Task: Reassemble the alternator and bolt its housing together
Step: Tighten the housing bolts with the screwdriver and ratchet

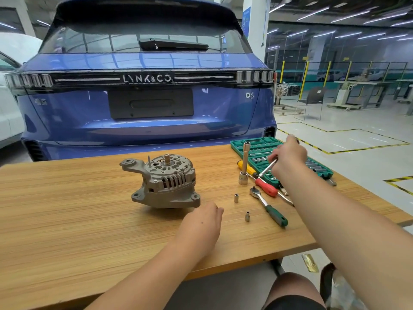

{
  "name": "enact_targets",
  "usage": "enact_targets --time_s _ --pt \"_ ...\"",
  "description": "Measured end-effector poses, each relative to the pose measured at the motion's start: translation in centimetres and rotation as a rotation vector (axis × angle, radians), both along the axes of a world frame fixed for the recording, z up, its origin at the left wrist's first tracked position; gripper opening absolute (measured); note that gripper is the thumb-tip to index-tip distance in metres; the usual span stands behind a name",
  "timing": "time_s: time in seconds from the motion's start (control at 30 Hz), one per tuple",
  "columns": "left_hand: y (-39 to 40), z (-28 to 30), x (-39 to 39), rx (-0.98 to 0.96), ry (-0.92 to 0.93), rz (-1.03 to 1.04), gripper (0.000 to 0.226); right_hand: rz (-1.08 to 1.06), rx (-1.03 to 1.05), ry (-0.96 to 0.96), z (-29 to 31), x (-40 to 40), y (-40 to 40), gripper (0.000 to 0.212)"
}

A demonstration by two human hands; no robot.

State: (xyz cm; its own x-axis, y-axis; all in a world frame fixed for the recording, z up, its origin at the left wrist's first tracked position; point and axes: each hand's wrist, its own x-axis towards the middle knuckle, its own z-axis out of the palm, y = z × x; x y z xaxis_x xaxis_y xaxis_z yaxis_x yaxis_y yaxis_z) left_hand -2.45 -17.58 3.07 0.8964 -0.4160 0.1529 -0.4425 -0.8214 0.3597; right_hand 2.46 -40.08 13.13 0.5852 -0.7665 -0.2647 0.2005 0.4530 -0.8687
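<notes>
A grey alternator [165,181] sits on the wooden table [67,209], shaft end up, with a thin bolt [149,161] standing out of its top. My left hand [202,222] rests loosely on the table just in front of it and holds nothing. Over the green socket set case [261,144], my right hand [288,156] grips a slim silver extension bar [268,167] angled down to the left. A green-handled ratchet [268,205] lies to the alternator's right. Two small sockets [236,198] [247,216] stand near it.
A tall silver socket on an extension [244,164] stands upright beside a yellow-handled [247,167] and a red-handled screwdriver [267,187]. Pliers [287,198] lie partly under my right forearm. A blue car [145,97] stands close behind the table. The table's right edge is near the case.
</notes>
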Motion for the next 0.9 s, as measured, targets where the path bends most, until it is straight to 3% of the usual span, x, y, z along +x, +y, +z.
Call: enact_targets --time_s 0.13,0.23,0.37,0.5,0.57,0.9 --pt "-1.8 0.4 0.7 -0.252 0.203 -0.099 0.028 0.304 -0.116 0.039 -0.3 0.1 2.7 0.018" --pt "-2.6 -0.2 1.3 -0.273 0.259 -0.118 0.028 0.458 -0.321 0.159 -1.3 0.2 3.5 0.008" --pt "-2.8 -1.1 2.0 -0.357 0.294 -0.079 0.024 0.556 -0.637 0.351 -3.3 0.3 2.9 0.013" --pt "-3.5 -1.9 2.6 -0.452 0.216 -0.024 0.024 0.564 -1.365 0.71 -5.6 -0.1 2.5 0.022" --pt "-3.9 -2.1 2.8 -0.497 0.21 0.02 0.026 0.569 -1.563 0.802 -6.7 -0.2 2.5 0.025" --pt "-6.2 -3.1 4.5 -0.345 0.122 -0.017 0.031 0.64 -1.757 0.989 -9.3 0.6 1.7 0.016"
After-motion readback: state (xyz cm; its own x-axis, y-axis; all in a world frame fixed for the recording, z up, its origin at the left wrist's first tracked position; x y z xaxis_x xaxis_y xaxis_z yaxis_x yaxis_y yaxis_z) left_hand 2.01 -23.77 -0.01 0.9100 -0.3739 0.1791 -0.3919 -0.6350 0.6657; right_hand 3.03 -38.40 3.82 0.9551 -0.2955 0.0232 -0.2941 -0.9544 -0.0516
